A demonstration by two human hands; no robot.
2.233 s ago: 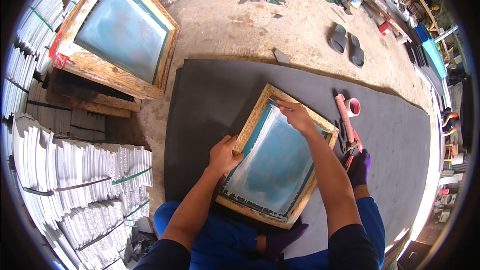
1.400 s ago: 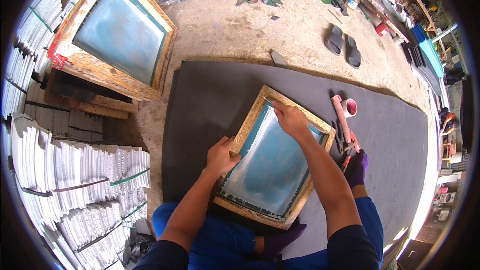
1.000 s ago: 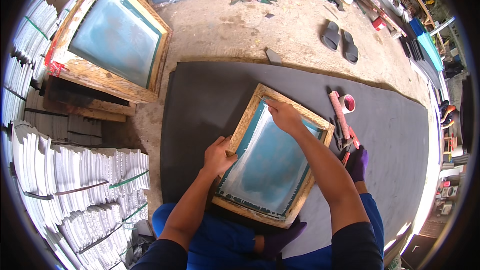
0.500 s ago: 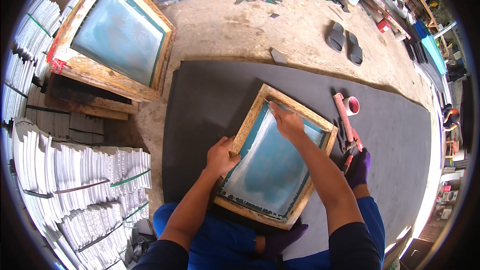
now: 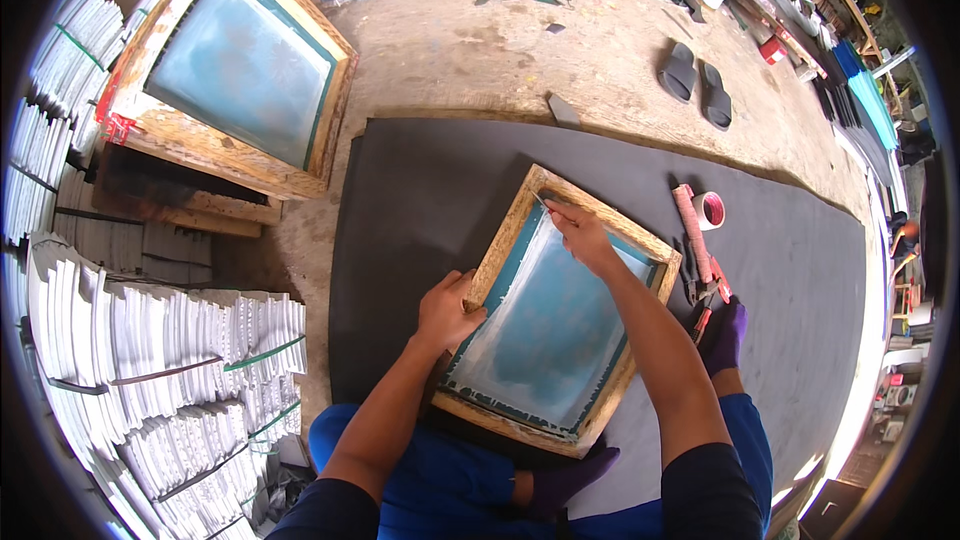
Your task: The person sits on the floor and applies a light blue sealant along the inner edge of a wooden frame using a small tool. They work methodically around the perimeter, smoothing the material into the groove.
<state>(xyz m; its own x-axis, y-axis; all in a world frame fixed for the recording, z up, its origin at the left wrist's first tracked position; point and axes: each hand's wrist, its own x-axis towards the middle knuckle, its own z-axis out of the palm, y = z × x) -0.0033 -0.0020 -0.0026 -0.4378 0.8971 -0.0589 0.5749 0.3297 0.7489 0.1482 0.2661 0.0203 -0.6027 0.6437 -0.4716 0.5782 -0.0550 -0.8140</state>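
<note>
A wooden-framed printing screen [image 5: 540, 340] with blue-green mesh lies tilted on the dark sheet in front of my legs. My left hand [image 5: 448, 315] is closed around the left side rail of its frame, thumb on top. At the far left inner corner of the screen, my right hand [image 5: 582, 238] is closed on a thin tool with a narrow tip [image 5: 541, 202]; whether it is a knife or a scraper I cannot make out. The tip points at the corner where mesh meets wood. The rest of the tool is hidden in my fingers.
To the right of the screen lie a roll of tape [image 5: 708, 210], a reddish stick-like roll [image 5: 692, 230] and red-handled pliers [image 5: 718, 280]. Another framed screen [image 5: 235, 70] leans at the far left, above stacked white sheets [image 5: 180, 340]. Black slippers [image 5: 678, 72] rest on the floor beyond.
My right hand has shifted slightly, and the tool's tip now shows more clearly at the corner. My left hand keeps its hold on the frame. The whole view has moved a little.
</note>
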